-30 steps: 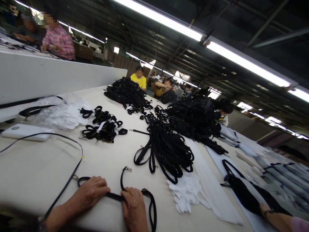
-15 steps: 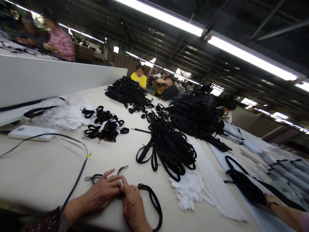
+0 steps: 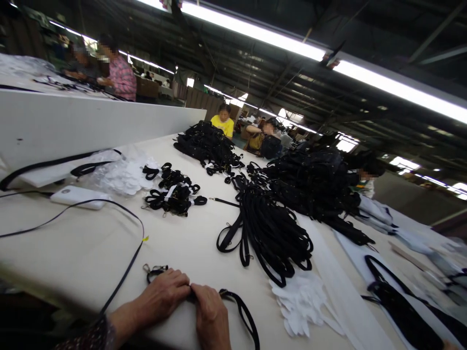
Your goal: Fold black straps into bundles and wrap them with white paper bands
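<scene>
A black strap (image 3: 242,311) with metal clips lies at the near side of the pale table. My left hand (image 3: 162,296) is closed on its folded middle, fingers curled down. My right hand (image 3: 210,311) pinches the same strap, its fingertips meeting the left ones. To the right of my right hand a loop of the strap curves toward me. A snap hook (image 3: 146,268) sticks out beyond my left hand. The part between my fingers is mostly hidden.
Bundled black straps (image 3: 175,194), a heap of long straps (image 3: 272,228) and white cut pieces (image 3: 299,304) lie ahead. Black bags (image 3: 310,180) are piled behind. A white power bank (image 3: 78,197) with a cable (image 3: 126,265) lies left. Co-workers sit farther off.
My left fingers have drawn in from spread to curled, closing on the strap beside my right hand. The view has shifted left, so things appear farther right.
</scene>
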{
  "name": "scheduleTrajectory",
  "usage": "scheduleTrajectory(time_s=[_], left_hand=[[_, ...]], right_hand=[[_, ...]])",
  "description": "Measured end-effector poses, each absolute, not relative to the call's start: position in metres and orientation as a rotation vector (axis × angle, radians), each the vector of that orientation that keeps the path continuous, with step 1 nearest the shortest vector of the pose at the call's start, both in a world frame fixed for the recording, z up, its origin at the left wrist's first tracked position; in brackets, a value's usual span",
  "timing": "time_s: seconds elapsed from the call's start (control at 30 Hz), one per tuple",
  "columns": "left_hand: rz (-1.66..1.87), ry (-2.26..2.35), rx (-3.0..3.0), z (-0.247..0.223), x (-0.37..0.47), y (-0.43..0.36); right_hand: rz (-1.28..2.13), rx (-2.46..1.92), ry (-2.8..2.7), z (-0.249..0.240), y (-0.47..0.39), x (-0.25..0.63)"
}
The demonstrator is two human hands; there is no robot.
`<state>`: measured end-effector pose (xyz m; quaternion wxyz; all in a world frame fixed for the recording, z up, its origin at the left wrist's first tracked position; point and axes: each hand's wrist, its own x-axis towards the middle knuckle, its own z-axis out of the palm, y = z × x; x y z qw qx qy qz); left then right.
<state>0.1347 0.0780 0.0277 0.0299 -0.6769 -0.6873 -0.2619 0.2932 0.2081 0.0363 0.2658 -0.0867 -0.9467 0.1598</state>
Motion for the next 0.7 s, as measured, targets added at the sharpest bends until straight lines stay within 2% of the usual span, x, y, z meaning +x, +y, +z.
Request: scheduleTrajectory(time_s=[0.37,0.7], left_hand=[[-0.798,-2.131,-2.079,0.04,0.136,0.075],[-0.74,-2.136,-2.079,0.039,0.135,0.075]], right_hand=[[0.308,-0.335,-2.612,0.035,0.21,0.3],[0.342,-0.399,-2.65,0.057,0.228,0.316]])
